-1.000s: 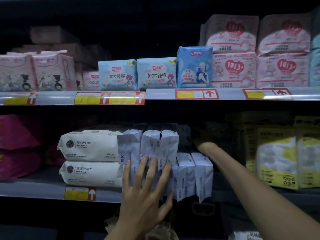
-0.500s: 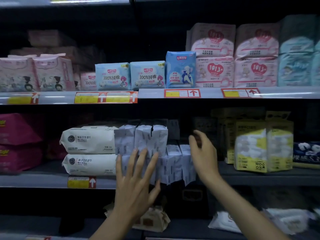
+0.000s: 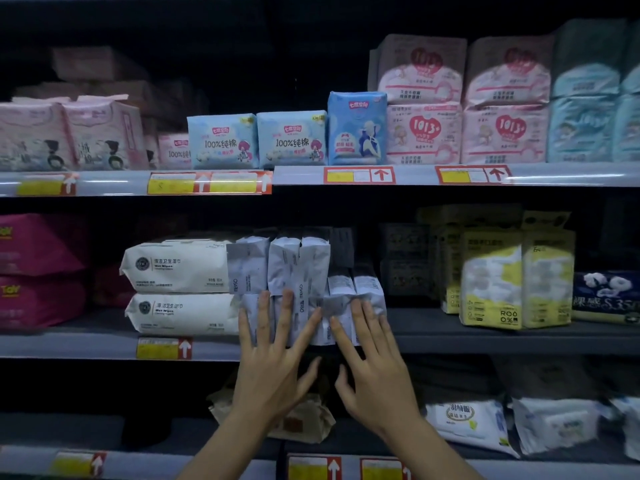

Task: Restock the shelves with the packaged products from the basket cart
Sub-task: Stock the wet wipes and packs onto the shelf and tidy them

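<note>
Several slim pale grey packs point(image 3: 298, 268) stand upright in two tiers at the front of the middle shelf point(image 3: 450, 336). My left hand point(image 3: 273, 355) lies flat with fingers spread against the fronts of the lower packs. My right hand point(image 3: 372, 358) is flat beside it, fingertips on the two rightmost lower packs point(image 3: 360, 292). Neither hand holds anything. The basket cart is out of view.
Two stacked white wet-wipe packs point(image 3: 176, 285) sit left of the grey packs, magenta packs point(image 3: 38, 268) further left. Yellow-and-white packs point(image 3: 512, 278) stand to the right, with bare shelf between. Blue and pink pad packs point(image 3: 294, 140) fill the upper shelf. Brown paper packs point(image 3: 304, 420) lie below.
My right hand has come out from deep in the shelf and now lies flat on the front of the rightmost grey packs. My left hand stays pressed on the packs. The view has pulled back.
</note>
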`<state>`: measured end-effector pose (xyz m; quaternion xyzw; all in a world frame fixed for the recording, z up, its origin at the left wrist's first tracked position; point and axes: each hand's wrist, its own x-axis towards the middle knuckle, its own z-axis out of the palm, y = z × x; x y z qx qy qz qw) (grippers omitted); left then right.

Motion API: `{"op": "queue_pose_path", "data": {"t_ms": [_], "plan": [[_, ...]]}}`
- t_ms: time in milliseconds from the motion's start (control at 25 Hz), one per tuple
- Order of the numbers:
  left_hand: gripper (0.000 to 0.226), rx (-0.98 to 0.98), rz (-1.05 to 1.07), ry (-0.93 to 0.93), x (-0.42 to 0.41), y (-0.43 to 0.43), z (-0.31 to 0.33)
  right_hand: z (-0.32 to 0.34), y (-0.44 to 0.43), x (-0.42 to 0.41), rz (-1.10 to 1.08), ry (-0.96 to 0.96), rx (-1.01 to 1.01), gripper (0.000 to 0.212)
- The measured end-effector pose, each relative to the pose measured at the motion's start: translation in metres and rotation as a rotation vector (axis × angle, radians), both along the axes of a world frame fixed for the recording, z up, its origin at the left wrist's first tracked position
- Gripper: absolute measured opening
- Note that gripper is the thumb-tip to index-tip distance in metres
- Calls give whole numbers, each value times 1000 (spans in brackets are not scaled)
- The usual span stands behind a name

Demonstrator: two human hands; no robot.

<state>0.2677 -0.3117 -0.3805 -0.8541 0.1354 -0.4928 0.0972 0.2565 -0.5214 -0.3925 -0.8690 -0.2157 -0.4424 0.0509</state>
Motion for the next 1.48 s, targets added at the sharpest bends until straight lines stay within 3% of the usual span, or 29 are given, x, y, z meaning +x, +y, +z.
{"op": "queue_pose_path", "data": {"t_ms": [400, 520, 720, 880, 1000, 1480], "plan": [[83, -102, 16, -6, -43, 10, 10, 36, 18, -37, -68, -24, -18, 81], [88, -84, 91, 75, -42, 14, 29, 57, 42, -35, -54, 58, -63, 88], [74, -53, 91, 112, -49, 13, 44, 69, 54, -46, -24, 240, -28, 88], [50, -89, 6, 24, -67, 0, 61, 80, 29, -65, 99, 201, 49, 72], [43, -97, -72, -18, -80, -25, 72, 90, 2, -76, 94, 174, 165, 64], [55, -204, -283, 175, -92, -161, 89, 103, -138, -110, -143, 173, 331, 61]]}}
